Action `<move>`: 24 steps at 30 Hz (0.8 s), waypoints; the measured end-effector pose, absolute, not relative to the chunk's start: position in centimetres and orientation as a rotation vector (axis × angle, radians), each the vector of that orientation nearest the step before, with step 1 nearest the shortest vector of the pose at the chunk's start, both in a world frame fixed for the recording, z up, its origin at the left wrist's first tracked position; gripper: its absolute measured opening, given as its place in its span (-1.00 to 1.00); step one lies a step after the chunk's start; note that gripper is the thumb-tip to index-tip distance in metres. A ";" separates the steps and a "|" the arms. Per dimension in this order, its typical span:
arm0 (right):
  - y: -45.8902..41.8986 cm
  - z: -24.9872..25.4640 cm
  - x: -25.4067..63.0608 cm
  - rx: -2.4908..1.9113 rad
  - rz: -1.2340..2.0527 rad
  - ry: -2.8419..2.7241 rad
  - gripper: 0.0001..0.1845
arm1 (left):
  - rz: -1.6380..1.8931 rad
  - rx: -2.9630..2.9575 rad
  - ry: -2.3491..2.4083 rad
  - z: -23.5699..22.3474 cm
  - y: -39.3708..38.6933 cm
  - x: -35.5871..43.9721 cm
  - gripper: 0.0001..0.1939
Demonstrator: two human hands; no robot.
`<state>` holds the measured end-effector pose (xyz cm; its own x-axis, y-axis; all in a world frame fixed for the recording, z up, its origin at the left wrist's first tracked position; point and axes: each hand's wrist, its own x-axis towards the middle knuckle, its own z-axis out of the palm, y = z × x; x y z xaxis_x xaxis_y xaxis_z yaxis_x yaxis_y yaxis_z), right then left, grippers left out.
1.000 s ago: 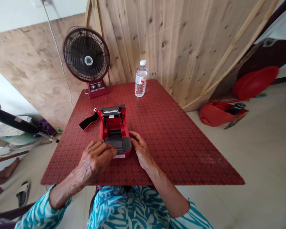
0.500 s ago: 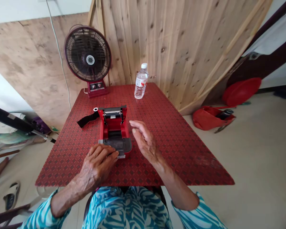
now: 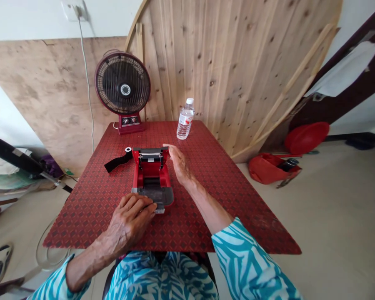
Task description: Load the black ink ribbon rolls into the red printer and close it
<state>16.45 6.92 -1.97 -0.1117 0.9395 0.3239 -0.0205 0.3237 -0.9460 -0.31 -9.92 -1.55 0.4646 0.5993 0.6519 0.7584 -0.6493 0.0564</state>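
A small red device (image 3: 170, 177), resembling a label printer, lies on the table with its lid (image 3: 150, 151) raised. Inside the lid are a metal rod and dark rollers. A sheet of dark film (image 3: 153, 193) runs from the inside over the front edge and ends in a clear strip. My left hand (image 3: 134, 214) is closed on the film's front end, the fingers bent over the device's left front. At the lid's right corner my right hand (image 3: 178, 163) grips the edge, index finger along the top and thumb on the side.
Left of the device lies a black ribbon strip (image 3: 117, 161) with a white-cored roll (image 3: 128, 150). A fan (image 3: 125, 87) and a water bottle (image 3: 185, 121) stand at the back of the red patterned table (image 3: 225, 208). A wooden panel (image 3: 212, 62) rises behind.
My right hand has moved forward from beside the device to the raised lid's right corner. The left hand keeps its place on the film. The head view has shifted slightly.
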 end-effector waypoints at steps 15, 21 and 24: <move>0.6 -5.9 17.2 -0.967 1.213 -1.336 -0.53 | -0.920 -2.465 -1.203 -2.4 -10.0 -0.2 -0.80; 0.6 -5.7 17.4 -0.956 1.226 -1.381 -0.51 | -0.963 -2.555 -1.201 -1.2 -10.0 -0.9 -0.81; 0.6 -5.8 17.1 -0.932 1.268 -1.311 -0.51 | -1.003 -2.579 -1.327 -0.1 -9.1 -2.3 -0.73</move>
<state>17.08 0.58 -5.84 -0.1568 0.9750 0.1576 -0.1251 0.1386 -0.9824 -2.32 -9.13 -0.13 0.4132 0.7021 0.5799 0.7495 -0.6239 0.2212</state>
